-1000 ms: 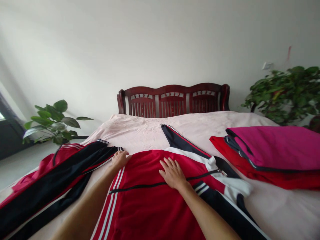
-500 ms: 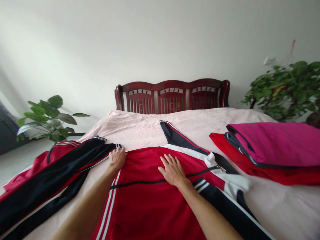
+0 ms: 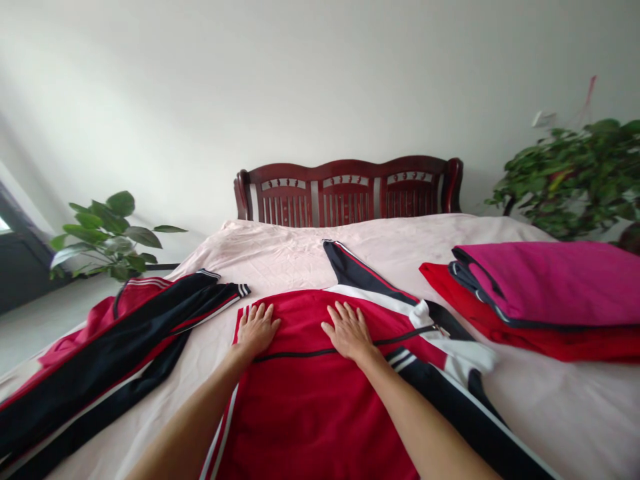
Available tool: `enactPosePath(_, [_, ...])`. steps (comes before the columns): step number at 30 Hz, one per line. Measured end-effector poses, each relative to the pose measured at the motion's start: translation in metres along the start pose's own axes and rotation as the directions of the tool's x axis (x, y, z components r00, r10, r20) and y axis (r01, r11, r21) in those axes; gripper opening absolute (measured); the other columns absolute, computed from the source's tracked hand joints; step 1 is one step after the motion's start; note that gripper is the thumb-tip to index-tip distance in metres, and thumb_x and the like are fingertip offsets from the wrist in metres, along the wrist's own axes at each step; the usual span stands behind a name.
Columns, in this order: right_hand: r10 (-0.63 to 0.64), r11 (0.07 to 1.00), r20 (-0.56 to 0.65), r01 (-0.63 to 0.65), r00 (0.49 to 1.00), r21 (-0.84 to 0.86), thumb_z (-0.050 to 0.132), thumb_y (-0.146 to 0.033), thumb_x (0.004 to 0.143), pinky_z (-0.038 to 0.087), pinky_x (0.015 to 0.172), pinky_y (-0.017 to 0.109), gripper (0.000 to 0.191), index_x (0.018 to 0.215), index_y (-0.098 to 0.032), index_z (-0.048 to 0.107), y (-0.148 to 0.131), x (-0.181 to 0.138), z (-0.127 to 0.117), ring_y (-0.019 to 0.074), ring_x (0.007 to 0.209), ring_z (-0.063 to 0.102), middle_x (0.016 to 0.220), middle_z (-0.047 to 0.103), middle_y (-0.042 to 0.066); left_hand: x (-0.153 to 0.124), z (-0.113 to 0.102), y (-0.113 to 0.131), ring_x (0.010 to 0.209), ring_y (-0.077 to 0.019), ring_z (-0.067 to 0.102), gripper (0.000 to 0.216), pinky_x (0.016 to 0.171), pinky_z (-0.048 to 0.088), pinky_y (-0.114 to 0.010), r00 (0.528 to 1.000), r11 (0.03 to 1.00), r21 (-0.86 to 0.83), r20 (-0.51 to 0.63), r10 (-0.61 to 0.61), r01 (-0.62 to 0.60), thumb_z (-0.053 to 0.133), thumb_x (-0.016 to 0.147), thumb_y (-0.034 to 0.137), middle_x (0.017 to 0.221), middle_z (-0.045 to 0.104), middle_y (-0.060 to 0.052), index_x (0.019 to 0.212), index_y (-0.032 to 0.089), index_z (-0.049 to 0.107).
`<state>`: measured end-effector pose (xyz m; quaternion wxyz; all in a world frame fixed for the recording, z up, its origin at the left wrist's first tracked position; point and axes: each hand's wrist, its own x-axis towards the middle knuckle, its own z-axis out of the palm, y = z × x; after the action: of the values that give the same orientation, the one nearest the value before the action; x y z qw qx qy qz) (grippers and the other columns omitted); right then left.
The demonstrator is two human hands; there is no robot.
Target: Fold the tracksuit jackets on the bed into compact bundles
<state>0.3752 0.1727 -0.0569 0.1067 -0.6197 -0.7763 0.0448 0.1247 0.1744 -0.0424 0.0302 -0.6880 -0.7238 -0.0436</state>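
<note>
A red track jacket (image 3: 305, 400) with white stripes, a black zip line and dark sleeves lies spread on the bed in front of me. My left hand (image 3: 257, 328) rests flat on its far left part, fingers stretched out. My right hand (image 3: 349, 330) lies flat on the jacket's middle, fingers spread, just left of the white collar and zip pull (image 3: 440, 329). Neither hand holds anything. One dark sleeve (image 3: 356, 270) points away toward the headboard.
A second red and black garment (image 3: 100, 347) lies crumpled on the left of the pink sheet (image 3: 280, 257). Folded magenta and red clothes (image 3: 545, 293) are stacked at the right. A dark wooden headboard (image 3: 349, 191) stands against the wall, with potted plants on both sides.
My left hand has moved from the jacket's left edge rightward onto the red fabric and now lies flat. The right hand has stayed almost in place.
</note>
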Motion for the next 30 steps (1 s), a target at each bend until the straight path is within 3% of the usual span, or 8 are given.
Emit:
enactPosePath(3, [0.009, 1.000, 0.005, -0.009, 1.000, 0.000, 0.023, -0.059, 0.098, 0.007, 0.119, 0.052, 0.067, 0.153, -0.021, 0.032, 0.000, 0.001, 0.000, 0.0298, 0.148, 0.017, 0.161, 0.026, 0.009, -0.018, -0.006, 0.015, 0.146, -0.0362, 0.029, 0.059, 0.115, 0.023, -0.055, 0.999, 1.000, 0.006, -0.031, 0.010, -0.010, 0.035, 0.097, 0.045, 0.156, 0.037, -0.017, 0.149, 0.016, 0.041])
enactPosePath(9, [0.015, 1.000, 0.019, -0.015, 1.000, -0.014, 0.019, -0.059, 0.098, 0.006, 0.119, 0.050, 0.068, 0.154, -0.020, 0.031, 0.001, 0.002, 0.002, 0.0281, 0.149, 0.014, 0.162, 0.023, 0.008, -0.074, 0.007, 0.026, 0.146, -0.0309, 0.031, 0.063, 0.118, 0.023, -0.049, 0.973, 0.975, 0.027, -0.059, 0.223, -0.221, 0.038, 0.096, 0.053, 0.157, 0.037, -0.011, 0.151, 0.023, 0.037])
enactPosePath(13, [0.039, 0.999, 0.034, -0.038, 0.999, -0.016, 0.015, -0.055, 0.099, 0.005, 0.120, 0.046, 0.069, 0.154, -0.016, 0.028, 0.000, 0.001, 0.001, 0.0269, 0.149, 0.014, 0.162, 0.023, 0.009, -0.088, 0.011, 0.011, 0.147, -0.0295, 0.030, 0.063, 0.117, 0.027, -0.049, 0.979, 0.982, 0.062, -0.084, 0.184, -0.179, 0.039, 0.096, 0.052, 0.157, 0.037, -0.012, 0.152, 0.023, 0.036])
enactPosePath(18, [0.090, 0.996, 0.088, -0.089, 0.992, -0.015, 0.024, -0.054, 0.099, 0.005, 0.119, 0.047, 0.069, 0.154, -0.012, 0.027, -0.003, -0.002, -0.006, 0.0303, 0.150, 0.011, 0.162, 0.018, 0.014, -0.100, 0.008, 0.002, 0.146, -0.0309, 0.030, 0.059, 0.117, 0.026, -0.049, 0.991, 0.992, 0.044, -0.067, 0.119, -0.117, 0.039, 0.097, 0.049, 0.159, 0.035, -0.009, 0.150, 0.025, 0.039])
enactPosePath(23, [0.129, 0.991, 0.100, -0.130, 0.987, 0.005, 0.023, -0.055, 0.099, 0.013, 0.118, 0.049, 0.071, 0.155, -0.011, 0.026, -0.027, -0.028, -0.013, 0.0326, 0.148, 0.017, 0.161, 0.021, 0.018, -0.104, 0.010, 0.001, 0.145, -0.0316, 0.032, 0.055, 0.117, 0.026, -0.048, 0.992, 0.996, 0.010, -0.091, 0.089, -0.088, 0.041, 0.097, 0.048, 0.158, 0.037, -0.009, 0.148, 0.027, 0.043])
enactPosePath(27, [-0.030, 0.998, 0.053, 0.027, 0.998, 0.049, 0.021, -0.059, 0.098, 0.010, 0.119, 0.047, 0.070, 0.156, -0.019, 0.024, -0.051, -0.070, -0.004, 0.0293, 0.150, 0.012, 0.163, 0.018, 0.011, -0.103, 0.013, -0.001, 0.145, -0.0306, 0.032, 0.055, 0.116, 0.027, -0.048, 0.988, 0.995, -0.018, -0.121, 0.092, -0.095, 0.041, 0.097, 0.048, 0.158, 0.037, -0.008, 0.147, 0.027, 0.045])
enactPosePath(30, [-0.137, 0.989, 0.007, 0.136, 0.991, 0.055, 0.026, -0.057, 0.098, 0.005, 0.120, 0.048, 0.068, 0.154, -0.018, 0.029, -0.051, -0.096, 0.002, 0.0283, 0.150, 0.013, 0.162, 0.022, 0.011, -0.102, 0.013, -0.005, 0.145, -0.0288, 0.032, 0.053, 0.117, 0.027, -0.045, 0.989, 0.994, -0.040, -0.115, 0.095, -0.101, 0.037, 0.098, 0.047, 0.158, 0.037, -0.006, 0.146, 0.027, 0.046])
